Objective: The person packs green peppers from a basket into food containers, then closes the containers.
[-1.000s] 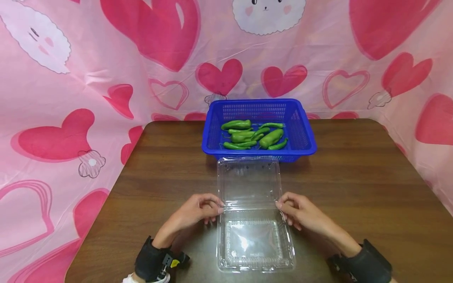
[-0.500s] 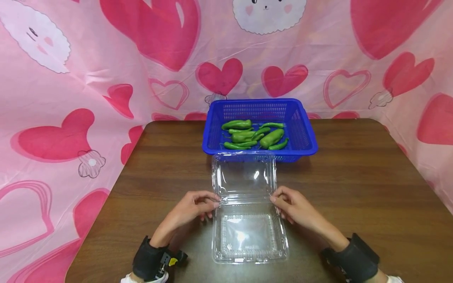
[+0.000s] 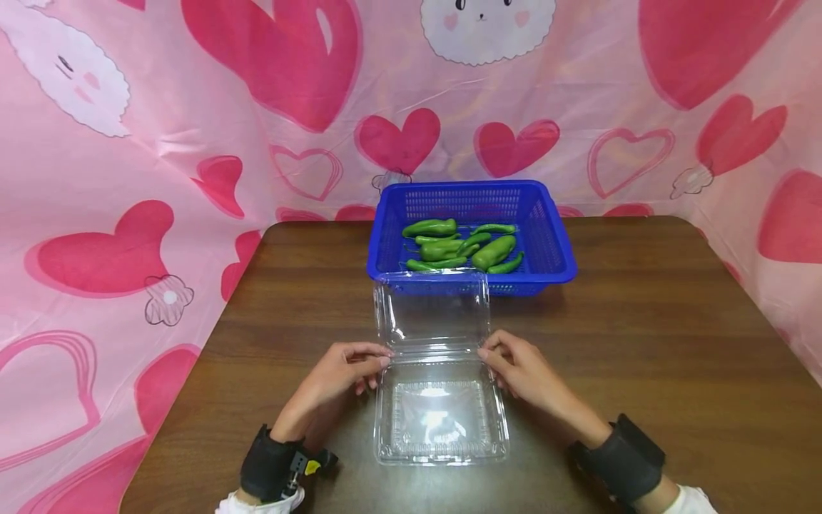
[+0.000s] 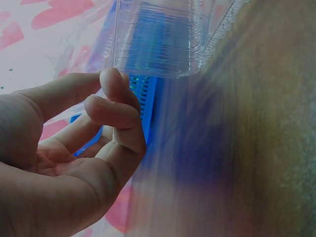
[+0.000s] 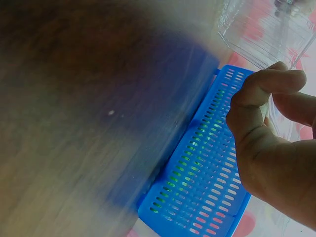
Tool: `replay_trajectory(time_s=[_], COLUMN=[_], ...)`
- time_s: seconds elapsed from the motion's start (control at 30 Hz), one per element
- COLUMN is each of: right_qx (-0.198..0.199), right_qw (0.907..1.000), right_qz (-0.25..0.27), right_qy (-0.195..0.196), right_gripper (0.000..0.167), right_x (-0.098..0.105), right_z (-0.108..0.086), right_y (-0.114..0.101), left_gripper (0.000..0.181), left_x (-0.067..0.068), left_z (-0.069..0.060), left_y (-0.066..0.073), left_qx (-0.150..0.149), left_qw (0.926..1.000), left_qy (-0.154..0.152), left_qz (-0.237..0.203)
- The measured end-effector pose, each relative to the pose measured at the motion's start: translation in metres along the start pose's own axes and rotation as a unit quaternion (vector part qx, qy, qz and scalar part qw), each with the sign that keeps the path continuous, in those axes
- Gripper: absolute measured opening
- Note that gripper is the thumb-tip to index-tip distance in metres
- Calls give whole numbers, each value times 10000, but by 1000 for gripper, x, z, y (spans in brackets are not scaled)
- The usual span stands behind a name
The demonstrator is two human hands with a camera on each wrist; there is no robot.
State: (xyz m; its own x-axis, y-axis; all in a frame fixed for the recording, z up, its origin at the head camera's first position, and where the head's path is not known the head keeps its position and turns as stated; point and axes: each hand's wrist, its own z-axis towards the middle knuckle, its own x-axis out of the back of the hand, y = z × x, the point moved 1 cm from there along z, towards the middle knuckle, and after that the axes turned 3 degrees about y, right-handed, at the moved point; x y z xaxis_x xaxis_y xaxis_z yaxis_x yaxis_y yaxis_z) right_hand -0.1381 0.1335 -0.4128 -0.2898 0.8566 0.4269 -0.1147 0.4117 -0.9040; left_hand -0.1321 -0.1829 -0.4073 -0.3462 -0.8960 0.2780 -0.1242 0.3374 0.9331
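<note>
A clear plastic clamshell container [image 3: 439, 414] lies unfolded in front of me, its lid [image 3: 433, 310] tilted up towards the far side. At the left end of the hinge, my left hand [image 3: 343, 373] pinches the edge between thumb and forefinger. My right hand [image 3: 521, 368] pinches the opposite end of the hinge in the same way. In the left wrist view the container's side [image 4: 158, 44] rises past the fingertips. The right wrist view shows the other corner of the container [image 5: 261, 37] above the curled fingers.
Behind the lid stands a blue plastic basket [image 3: 559, 243] with several green peppers [image 3: 494, 252] in it. The lid overlaps the basket's front rim in the head view. A brown wooden table [image 3: 642, 321] bears everything, with a pink heart-patterned cloth [image 3: 308, 64] hanging around its back and sides.
Both hands have carried the container a little to the left and away from me, so its lid now overlaps the basket's front. The basket and peppers have stayed in place.
</note>
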Motion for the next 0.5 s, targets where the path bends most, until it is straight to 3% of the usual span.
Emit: replay_trajectory(time_s=[0.5], right_qx=[158], right_qw=[9991], right_qz=[-332], right_qy=[200], right_gripper=[13], right_x=[-12], right_z=[14], right_y=[-7], left_gripper=[30], left_x=[12], left_z=[7], left_y=[-6], left_qx=[106], left_qw=[9990], left_qy=[328], left_qz=[-279])
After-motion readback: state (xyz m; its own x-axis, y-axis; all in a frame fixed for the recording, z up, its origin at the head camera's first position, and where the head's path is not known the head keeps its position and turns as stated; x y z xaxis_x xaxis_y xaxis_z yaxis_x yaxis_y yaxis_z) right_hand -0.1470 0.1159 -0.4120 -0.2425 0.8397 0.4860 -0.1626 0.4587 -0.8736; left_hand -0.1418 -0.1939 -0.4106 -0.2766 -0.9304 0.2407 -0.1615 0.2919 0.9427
